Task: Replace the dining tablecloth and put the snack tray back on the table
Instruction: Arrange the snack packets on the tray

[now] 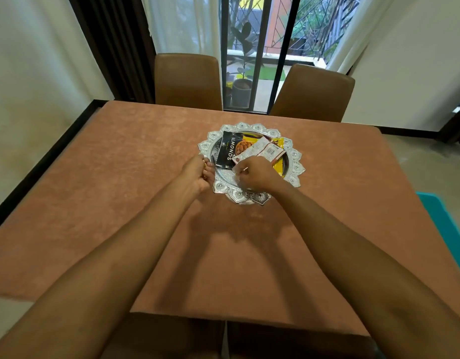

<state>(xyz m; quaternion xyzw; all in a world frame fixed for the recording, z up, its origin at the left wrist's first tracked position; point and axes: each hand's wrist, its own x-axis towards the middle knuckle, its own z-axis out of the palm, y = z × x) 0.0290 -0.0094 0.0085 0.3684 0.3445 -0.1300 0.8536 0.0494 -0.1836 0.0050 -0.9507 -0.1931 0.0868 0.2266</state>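
While the snack tray [292,161] rests mid-tablecloth [120,203], left hand [197,174] grips its near-left rim; right hand [254,174] pinches a packet [262,151] on it.

From my remote seat I see two brown chairs [188,81] at the far side, a barred glass door [260,53] behind them letting in daylight past white curtains [182,22], pale walls [29,60] left and right, and grey floor [417,156] at right.
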